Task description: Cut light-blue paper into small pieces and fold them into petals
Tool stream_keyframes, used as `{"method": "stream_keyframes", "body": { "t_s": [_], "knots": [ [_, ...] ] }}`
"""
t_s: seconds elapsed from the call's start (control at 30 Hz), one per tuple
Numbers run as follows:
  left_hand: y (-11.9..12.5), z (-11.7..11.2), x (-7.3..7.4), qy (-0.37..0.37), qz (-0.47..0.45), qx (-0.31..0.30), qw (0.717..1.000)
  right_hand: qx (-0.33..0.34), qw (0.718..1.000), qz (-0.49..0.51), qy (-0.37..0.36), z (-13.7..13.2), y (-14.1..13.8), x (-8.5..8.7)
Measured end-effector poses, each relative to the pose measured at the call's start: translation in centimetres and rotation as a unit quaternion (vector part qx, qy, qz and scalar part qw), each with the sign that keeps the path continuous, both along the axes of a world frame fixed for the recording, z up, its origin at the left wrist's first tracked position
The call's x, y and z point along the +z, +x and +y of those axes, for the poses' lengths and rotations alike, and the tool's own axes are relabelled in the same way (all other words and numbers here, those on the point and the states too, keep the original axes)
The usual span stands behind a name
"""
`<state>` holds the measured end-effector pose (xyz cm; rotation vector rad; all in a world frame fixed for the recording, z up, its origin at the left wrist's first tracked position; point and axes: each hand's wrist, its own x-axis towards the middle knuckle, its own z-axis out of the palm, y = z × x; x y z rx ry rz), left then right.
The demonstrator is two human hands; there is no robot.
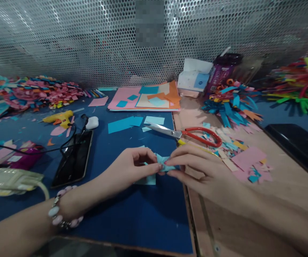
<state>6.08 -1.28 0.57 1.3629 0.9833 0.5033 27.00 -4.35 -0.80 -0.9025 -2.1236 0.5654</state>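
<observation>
Between my two hands is a small folded piece of light blue paper [162, 161], raised a little over the table. My left hand [134, 164] pinches its left side with thumb and forefinger. On the right side, the fingertips and thumb of my right hand [200, 167] are closed on the same piece. Part of the fold is hidden behind my fingers. Under my left hand lies a pale blue paper sheet [150, 179]. Just beyond my hands are red-handled scissors [179, 134], blades pointing left, and a yellow handle partly covered by my right hand.
Blue paper strips [122, 124] and a stack of coloured sheets [122, 98] lie ahead. At left are a phone [75, 159], a yellow glue gun [60, 117] and cables. Paper scraps [247, 159] cover the right side. A perforated metal panel [103, 43] stands behind.
</observation>
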Motion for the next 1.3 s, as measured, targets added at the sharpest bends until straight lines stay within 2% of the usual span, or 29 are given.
{"method": "stream_keyframes", "body": {
  "t_s": [0.27,0.43,0.6,0.73,0.83,0.93,1.07,1.17,1.3],
  "knots": [
    [0.1,-0.2,-0.2,0.032,0.027,-0.003,0.999,-0.007,0.997,-0.033,0.066,-0.1,0.2,-0.2],
    [0.3,-0.4,0.0,-0.013,0.017,0.011,1.000,-0.024,0.982,-0.109,0.150,0.1,0.6,-0.1],
    [0.4,-0.7,0.0,-0.029,0.005,0.009,1.000,0.038,0.968,-0.144,0.200,-0.1,0.8,0.6],
    [0.4,-0.9,-0.1,-0.008,0.014,0.007,1.000,0.005,0.978,-0.152,0.143,-0.2,0.6,0.1],
    [0.3,-1.0,0.0,0.029,0.019,-0.002,0.999,0.013,0.986,-0.109,0.124,-0.3,0.4,-0.8],
    [0.3,-1.1,0.2,0.048,0.016,-0.010,0.999,0.009,1.000,-0.012,0.017,-0.5,0.0,-1.2],
    [0.4,-1.1,0.3,0.066,0.032,0.001,0.997,-0.006,0.993,0.058,-0.099,-0.7,-0.6,-0.7],
    [0.4,-1.1,0.2,0.085,0.045,0.013,0.995,-0.014,0.988,0.081,-0.133,-0.7,-0.8,-0.5],
    [0.6,-0.9,0.1,0.072,0.043,0.007,0.997,-0.036,0.977,0.115,-0.176,-0.6,-0.9,-0.6]
  ]
}}
